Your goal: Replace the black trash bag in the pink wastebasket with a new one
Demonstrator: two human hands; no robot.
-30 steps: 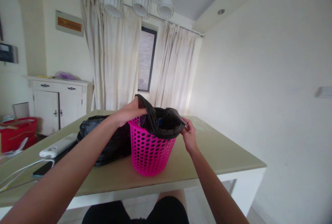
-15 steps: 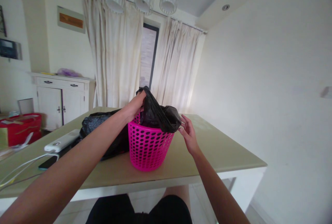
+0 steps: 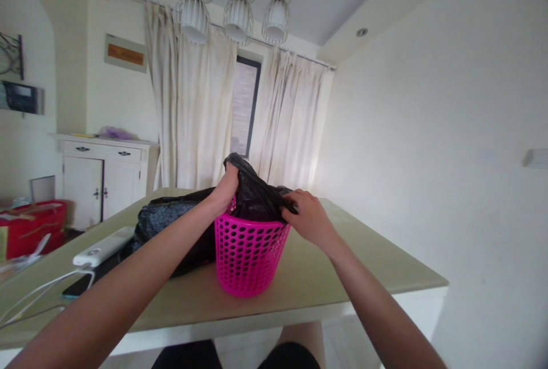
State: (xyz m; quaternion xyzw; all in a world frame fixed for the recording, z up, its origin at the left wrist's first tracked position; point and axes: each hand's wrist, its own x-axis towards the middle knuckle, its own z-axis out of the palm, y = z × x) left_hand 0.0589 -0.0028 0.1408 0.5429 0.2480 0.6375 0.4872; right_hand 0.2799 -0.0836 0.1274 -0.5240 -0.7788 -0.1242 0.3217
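A bright pink perforated plastic basket (image 3: 249, 258) stands upright near the front edge of the table. Inside its mouth hangs a black plastic bag (image 3: 256, 198), its upper edge raised above the rim. At the left rear of the rim, my left hand (image 3: 226, 185) is closed on the bag's edge, its fingers partly hidden by the plastic. My right hand (image 3: 306, 214) pinches the bag's edge at the right side of the rim.
Left of the basket lies another dark plastic bundle (image 3: 171, 218). A white power strip (image 3: 104, 247), a phone (image 3: 78, 286) and white cables are on the table (image 3: 363, 260) at the left. A red bag (image 3: 38, 226) stands beyond the table's left side.
My right hand has moved in from beside the basket and taken hold of the bag's edge. My left hand keeps its grip. The view has tilted up a little.
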